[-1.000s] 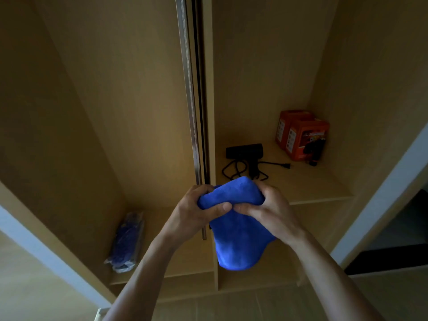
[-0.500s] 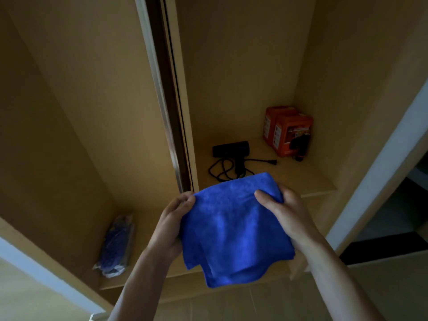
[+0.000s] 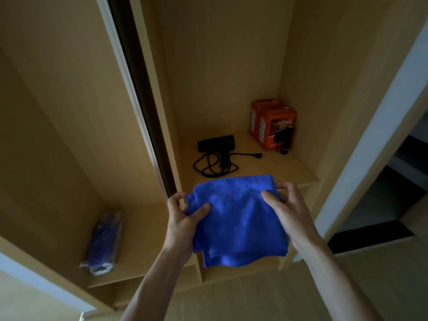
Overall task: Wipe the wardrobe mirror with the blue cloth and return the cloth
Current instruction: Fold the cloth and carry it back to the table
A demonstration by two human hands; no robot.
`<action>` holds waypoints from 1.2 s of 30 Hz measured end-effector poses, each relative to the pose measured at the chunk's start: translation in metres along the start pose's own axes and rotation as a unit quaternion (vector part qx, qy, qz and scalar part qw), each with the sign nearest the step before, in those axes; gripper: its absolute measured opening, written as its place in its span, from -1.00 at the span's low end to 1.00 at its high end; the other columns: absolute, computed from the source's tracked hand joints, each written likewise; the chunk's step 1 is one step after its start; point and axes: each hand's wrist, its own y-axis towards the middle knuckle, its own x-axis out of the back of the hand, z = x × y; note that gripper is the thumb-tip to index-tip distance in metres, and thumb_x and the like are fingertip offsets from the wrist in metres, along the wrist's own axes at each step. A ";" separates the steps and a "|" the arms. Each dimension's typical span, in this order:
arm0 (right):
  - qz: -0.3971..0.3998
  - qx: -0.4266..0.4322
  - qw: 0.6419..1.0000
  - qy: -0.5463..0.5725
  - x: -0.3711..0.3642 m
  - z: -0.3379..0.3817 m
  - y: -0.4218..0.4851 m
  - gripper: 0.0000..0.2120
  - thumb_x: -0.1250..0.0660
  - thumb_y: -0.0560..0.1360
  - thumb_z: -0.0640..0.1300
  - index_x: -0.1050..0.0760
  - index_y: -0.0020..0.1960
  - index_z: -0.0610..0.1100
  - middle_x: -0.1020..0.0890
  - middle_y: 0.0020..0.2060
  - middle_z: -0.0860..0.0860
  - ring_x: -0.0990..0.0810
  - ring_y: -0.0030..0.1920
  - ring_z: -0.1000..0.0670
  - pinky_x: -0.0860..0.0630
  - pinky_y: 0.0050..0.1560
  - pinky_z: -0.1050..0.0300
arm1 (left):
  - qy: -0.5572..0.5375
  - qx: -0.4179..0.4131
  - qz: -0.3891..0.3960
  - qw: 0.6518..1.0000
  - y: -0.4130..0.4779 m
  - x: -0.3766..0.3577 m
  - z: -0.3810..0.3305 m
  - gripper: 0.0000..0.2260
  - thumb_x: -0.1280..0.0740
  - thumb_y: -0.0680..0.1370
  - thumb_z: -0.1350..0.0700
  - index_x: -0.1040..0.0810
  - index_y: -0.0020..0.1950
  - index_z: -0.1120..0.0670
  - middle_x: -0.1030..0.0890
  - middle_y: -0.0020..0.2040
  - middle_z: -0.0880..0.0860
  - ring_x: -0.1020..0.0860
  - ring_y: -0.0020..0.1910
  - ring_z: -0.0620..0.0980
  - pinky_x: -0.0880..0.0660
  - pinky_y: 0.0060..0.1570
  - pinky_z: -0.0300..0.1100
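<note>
The cloth [image 3: 238,218] hangs folded, top edge running 9-to-3; left hand [image 3: 183,221] pinches its 9 o'clock corner, right hand [image 3: 289,212] its 3; the shelf [image 3: 278,167] (probably its home) lies at 12, nearer the right hand.

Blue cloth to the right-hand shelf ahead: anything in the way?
Nothing visible blocks it. The left hand and right hand hold the folded blue cloth just before the light wooden shelf. A black hair dryer with looped cord lies mid-shelf, two orange boxes back right; the front right strip is bare.
</note>
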 end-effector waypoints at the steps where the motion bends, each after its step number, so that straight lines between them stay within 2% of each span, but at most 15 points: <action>1: 0.005 -0.016 0.999 0.030 0.002 0.000 0.000 -0.77 -0.46 0.52 0.01 -0.46 0.11 0.10 -0.71 -0.08 0.00 -0.71 -0.13 0.09 -0.61 -0.09 0.01 | 0.013 -0.010 -0.006 1.000 0.001 -0.001 -0.001 -0.47 -0.58 0.44 0.20 -0.40 0.23 -0.15 -0.73 0.00 0.00 -0.74 -0.01 0.14 -0.68 -0.11 0.15; 4: 0.016 -0.029 0.997 0.072 0.008 0.004 0.000 -0.79 -0.47 0.52 -0.04 -0.52 0.10 0.02 -0.73 -0.10 0.01 -0.74 -0.11 -0.01 -0.59 -0.15 0.03 | 0.047 -0.032 -0.008 0.998 0.000 -0.004 -0.004 -0.43 -0.62 0.40 0.13 -0.39 0.26 -0.10 -0.74 0.00 0.00 -0.74 0.00 0.11 -0.69 -0.09 0.10; 8: 0.032 0.018 0.999 0.021 0.012 0.009 0.000 -0.92 -0.43 0.55 -0.07 -0.61 0.00 -0.07 -0.72 -0.14 -0.04 -0.71 -0.12 -0.05 -0.55 -0.14 0.05 | 0.091 -0.047 -0.003 0.995 -0.002 -0.007 -0.005 -0.50 -0.62 0.37 0.01 -0.51 0.21 0.09 -0.73 0.04 0.07 -0.74 0.02 0.09 -0.69 -0.10 -0.04; 11: 0.053 0.030 0.998 -0.013 0.011 0.013 0.000 -0.88 -0.41 0.56 -0.05 -0.62 -0.08 -0.10 -0.70 -0.15 -0.13 -0.67 -0.15 -0.15 -0.52 -0.12 0.01 | 0.098 -0.044 0.007 0.994 0.001 -0.007 -0.003 -0.59 -0.58 0.44 0.05 -0.54 0.20 0.12 -0.73 0.06 0.10 -0.73 0.06 0.13 -0.68 0.00 0.05; 15: 0.072 0.056 0.996 -0.002 0.012 0.016 -0.002 -0.83 -0.45 0.47 0.05 -0.66 -0.01 -0.01 -0.73 -0.10 0.00 -0.72 -0.06 0.00 -0.57 -0.10 0.12 | 0.093 -0.050 0.020 0.994 0.004 -0.002 -0.002 -0.67 -0.52 0.53 0.14 -0.56 0.26 0.07 -0.72 0.14 0.09 -0.71 0.12 0.11 -0.65 0.08 0.11; 17: 0.075 0.057 0.996 0.001 0.011 0.016 -0.001 -0.74 -0.42 0.43 0.08 -0.65 0.00 -0.06 -0.72 -0.09 -0.06 -0.71 -0.05 -0.07 -0.59 -0.06 0.05 | 0.114 -0.046 0.013 0.992 0.008 0.000 0.000 -0.74 -0.50 0.55 0.16 -0.60 0.22 0.09 -0.72 0.13 0.13 -0.70 0.12 0.15 -0.65 0.12 0.17; 19: 0.084 0.037 0.996 -0.022 0.008 0.012 0.003 -0.77 -0.43 0.47 0.02 -0.62 -0.04 -0.15 -0.69 -0.09 -0.18 -0.68 -0.06 -0.21 -0.55 -0.07 -0.05 | 0.124 -0.025 -0.010 0.992 0.012 -0.001 0.003 -0.79 -0.48 0.56 0.19 -0.62 0.18 0.15 -0.71 0.10 0.18 -0.70 0.10 0.19 -0.64 0.12 0.22; 20: 0.091 0.028 0.995 -0.028 0.007 0.009 0.004 -0.84 -0.43 0.51 -0.06 -0.63 -0.03 -0.15 -0.69 -0.06 -0.16 -0.68 -0.03 -0.20 -0.57 -0.06 -0.05 | 0.123 -0.014 -0.021 0.992 0.013 -0.001 0.004 -0.80 -0.47 0.57 0.20 -0.62 0.18 0.16 -0.71 0.10 0.19 -0.70 0.10 0.20 -0.65 0.11 0.21; 21: 0.092 0.026 0.995 -0.027 0.006 0.006 0.003 -0.92 -0.42 0.54 -0.13 -0.65 0.00 -0.11 -0.70 -0.01 -0.08 -0.70 0.00 -0.11 -0.60 -0.04 -0.01 | 0.117 -0.010 -0.027 0.993 0.014 0.000 0.005 -0.80 -0.47 0.57 0.20 -0.62 0.18 0.15 -0.71 0.10 0.18 -0.70 0.09 0.19 -0.66 0.09 0.19; 24: 0.050 0.060 0.997 -0.015 0.007 -0.005 0.002 -0.87 -0.41 0.53 -0.27 -0.65 0.03 -0.11 -0.58 0.13 0.16 -0.65 0.01 0.21 -0.57 -0.10 0.33 | 0.064 -0.024 -0.007 0.998 0.017 0.010 0.001 -0.80 -0.45 0.55 0.20 -0.60 0.17 0.15 -0.72 0.06 0.15 -0.71 0.07 0.16 -0.68 -0.06 -0.01; 26: 0.041 0.053 0.997 -0.045 0.009 -0.012 0.004 -0.98 -0.40 0.51 -0.28 -0.61 -0.09 -0.22 -0.59 -0.02 0.00 -0.61 -0.18 0.13 -0.48 -0.27 0.39 | 0.049 -0.012 0.015 0.999 0.017 0.014 -0.002 -0.84 -0.40 0.58 0.24 -0.59 0.15 0.13 -0.72 0.07 0.14 -0.71 0.07 0.15 -0.66 -0.09 -0.06; 28: 0.077 0.018 0.994 -0.071 0.008 -0.019 0.007 -0.91 -0.36 0.49 -0.25 -0.56 -0.08 -0.30 -0.61 -0.15 -0.23 -0.54 -0.24 0.01 -0.41 -0.35 0.30 | 0.039 0.024 0.029 0.999 0.018 0.015 -0.002 -0.82 -0.36 0.60 0.27 -0.60 0.18 0.09 -0.71 0.13 0.13 -0.71 0.09 0.13 -0.66 -0.07 -0.02; 32: 0.115 0.018 0.993 -0.023 0.003 -0.021 0.004 -0.94 -0.33 0.41 -0.16 -0.56 -0.18 -0.13 -0.59 -0.32 -0.07 -0.55 -0.28 0.03 -0.44 -0.35 0.24 | 0.011 0.035 0.033 0.999 0.018 0.018 -0.004 -0.59 -0.39 0.45 0.26 -0.54 0.31 0.16 -0.68 0.20 0.20 -0.68 0.16 0.22 -0.64 -0.16 0.00; 34: 0.132 0.010 0.990 0.041 0.005 -0.022 0.005 -0.92 -0.33 0.36 -0.10 -0.58 -0.20 -0.08 -0.59 -0.29 -0.01 -0.56 -0.23 -0.01 -0.46 -0.27 0.15 | -0.017 0.037 0.066 0.997 0.017 0.021 -0.007 -0.47 -0.42 0.39 0.23 -0.49 0.37 0.20 -0.63 0.27 0.26 -0.64 0.20 0.26 -0.63 -0.13 -0.01; 36: 0.174 -0.041 0.980 0.083 0.007 -0.024 0.007 -0.78 -0.40 0.42 0.04 -0.67 -0.06 -0.08 -0.70 -0.12 -0.05 -0.67 -0.06 -0.08 -0.55 -0.11 0.09 | -0.001 0.051 0.102 0.993 0.015 0.021 -0.008 -0.49 -0.44 0.41 0.20 -0.49 0.37 0.18 -0.63 0.27 0.24 -0.65 0.21 0.22 -0.63 -0.05 -0.01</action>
